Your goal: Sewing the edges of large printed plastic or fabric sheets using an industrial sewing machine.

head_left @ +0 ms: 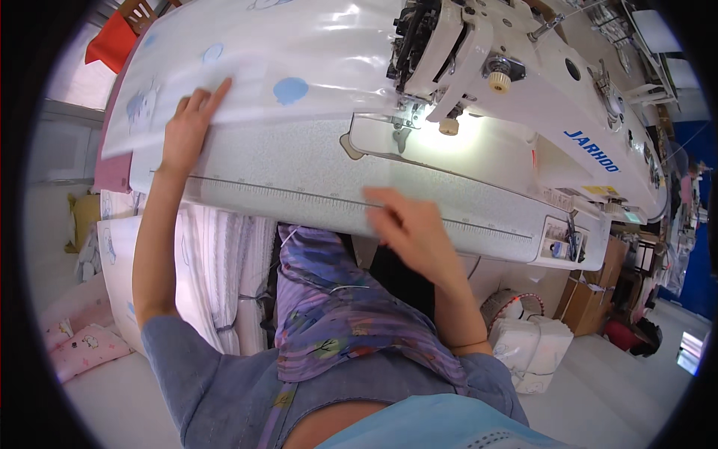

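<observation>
A glossy white sheet of cloth (247, 67) with pale blue prints covers the far left of the sewing table (269, 161). On its near edge rests my left hand (191, 127), index finger stretched out and the others partly bent. The sheet's right end reaches the presser foot (410, 112) of the white sewing machine (553, 97), whose lamp lights the needle area. My right hand (411, 232), slightly blurred, hovers over the table's front edge near the printed ruler (299, 188). Its fingers are loosely bent and apart, with nothing visible in them.
Bundled white cloth (224, 277) hangs below the table at left. A small tray (561, 243) with tools is set into the right end. Tied white stacks (531, 352), a basket (516, 303) and cardboard boxes (587, 303) stand at lower right. Pink cloth (90, 352) lies at lower left.
</observation>
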The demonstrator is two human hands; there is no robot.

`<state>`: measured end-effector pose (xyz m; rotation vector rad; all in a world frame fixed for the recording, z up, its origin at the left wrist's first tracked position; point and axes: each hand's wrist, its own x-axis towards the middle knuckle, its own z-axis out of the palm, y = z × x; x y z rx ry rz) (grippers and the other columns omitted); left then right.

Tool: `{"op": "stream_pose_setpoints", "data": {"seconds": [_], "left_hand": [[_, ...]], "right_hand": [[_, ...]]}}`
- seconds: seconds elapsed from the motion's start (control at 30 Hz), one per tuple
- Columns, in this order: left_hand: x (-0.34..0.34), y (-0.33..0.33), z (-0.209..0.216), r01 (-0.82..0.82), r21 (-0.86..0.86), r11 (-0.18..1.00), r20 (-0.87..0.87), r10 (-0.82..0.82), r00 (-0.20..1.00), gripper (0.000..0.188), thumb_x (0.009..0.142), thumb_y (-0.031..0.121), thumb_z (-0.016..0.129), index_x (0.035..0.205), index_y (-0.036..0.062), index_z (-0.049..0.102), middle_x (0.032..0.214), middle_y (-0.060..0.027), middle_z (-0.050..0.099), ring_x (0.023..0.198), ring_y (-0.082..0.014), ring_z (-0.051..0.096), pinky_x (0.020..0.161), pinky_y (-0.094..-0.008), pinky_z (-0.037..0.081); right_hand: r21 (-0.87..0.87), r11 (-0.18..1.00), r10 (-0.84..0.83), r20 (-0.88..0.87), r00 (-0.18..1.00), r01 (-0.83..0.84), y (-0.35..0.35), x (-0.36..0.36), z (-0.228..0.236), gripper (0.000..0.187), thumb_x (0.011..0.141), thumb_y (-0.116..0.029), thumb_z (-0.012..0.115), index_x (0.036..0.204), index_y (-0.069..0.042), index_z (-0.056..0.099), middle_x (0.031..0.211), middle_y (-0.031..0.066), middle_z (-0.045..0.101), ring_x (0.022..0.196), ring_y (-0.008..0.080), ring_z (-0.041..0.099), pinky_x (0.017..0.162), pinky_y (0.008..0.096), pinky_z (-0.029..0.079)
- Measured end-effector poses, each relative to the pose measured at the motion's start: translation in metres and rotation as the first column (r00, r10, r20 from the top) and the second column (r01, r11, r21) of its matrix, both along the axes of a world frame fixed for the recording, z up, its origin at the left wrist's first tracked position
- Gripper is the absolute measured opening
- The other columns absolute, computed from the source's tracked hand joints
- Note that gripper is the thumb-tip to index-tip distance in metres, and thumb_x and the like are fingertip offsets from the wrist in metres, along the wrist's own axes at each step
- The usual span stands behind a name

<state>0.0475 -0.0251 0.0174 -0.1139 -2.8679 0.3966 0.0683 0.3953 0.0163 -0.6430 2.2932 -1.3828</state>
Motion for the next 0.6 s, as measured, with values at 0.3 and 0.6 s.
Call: {"op": "stream_pose_setpoints", "data": {"seconds": [0.3,0.6], "left_hand": [[0.2,0.132,0.014,-0.013,0.05,0.999,0.49,-0.013,0.872,0.082,0.085,0.006,0.063,0.16,0.0277,0.037,0.097,-0.0078,0.06,0.08,-0.0256,0.065,0.058,-0.0362,0.059],[-0.028,0.201,0.003,0.387,0.799,0.461,-0.152,-0.468,0.871,0.03,0.1,0.026,0.06,0.121,0.0044,0.066,0.119,-0.0175,0.062,0.114,-0.0375,0.06,0.099,-0.047,0.05]], "right_hand": [[-0.736,0.65,0.391,0.539,0.746,0.191,-0.097,0.097,-0.079,0.053,0.099,-0.009,0.068,0.147,-0.001,0.047,0.133,0.0101,0.064,0.12,0.017,0.06,0.094,0.0329,0.053],[-0.502,0.72,0.108,0.762,0.638,0.478,-0.065,0.13,-0.064,0.026,0.101,-0.012,0.066,0.123,0.002,0.066,0.112,0.0063,0.072,0.098,0.0125,0.067,0.085,0.0295,0.055]]}}
